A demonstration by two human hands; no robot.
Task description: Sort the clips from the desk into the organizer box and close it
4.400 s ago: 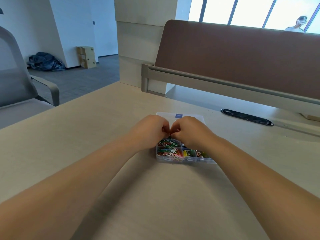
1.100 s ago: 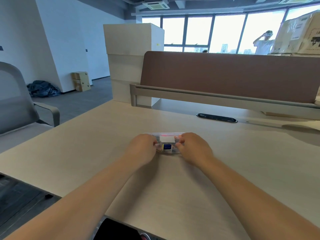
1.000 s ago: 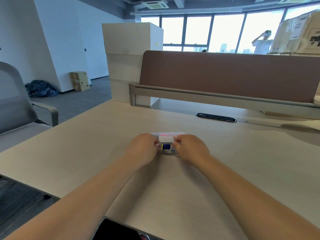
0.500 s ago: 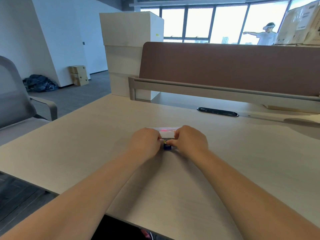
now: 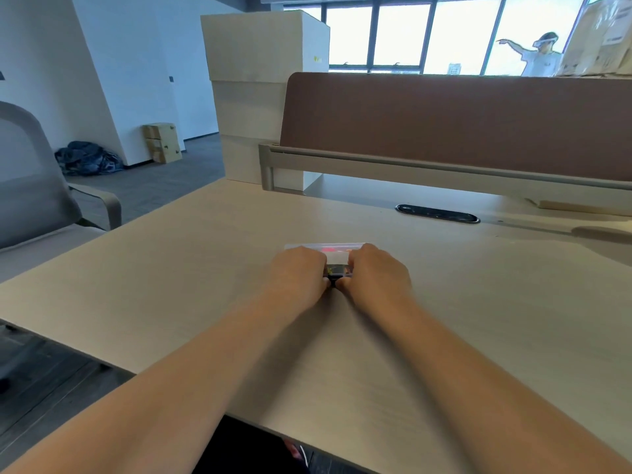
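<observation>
The clear plastic organizer box (image 5: 337,253) lies flat on the beige desk (image 5: 171,275) with its lid down; coloured clips show faintly through it. My left hand (image 5: 297,276) covers its left half and my right hand (image 5: 376,275) its right half. Both hands curl over the box with fingertips meeting at the small dark latch (image 5: 334,275) on the front edge. Most of the box is hidden beneath the hands. No loose clips are visible on the desk.
A brown partition screen (image 5: 461,121) runs along the desk's far edge, with a black cable grommet (image 5: 437,213) in front of it. A grey office chair (image 5: 34,200) stands at the left. Stacked white boxes (image 5: 260,90) rise behind the desk. A person stands by the far windows.
Earlier the box lay open with both hands above the clips. Now its lid is down, and over the last second my hands have drawn together over the front latch.
</observation>
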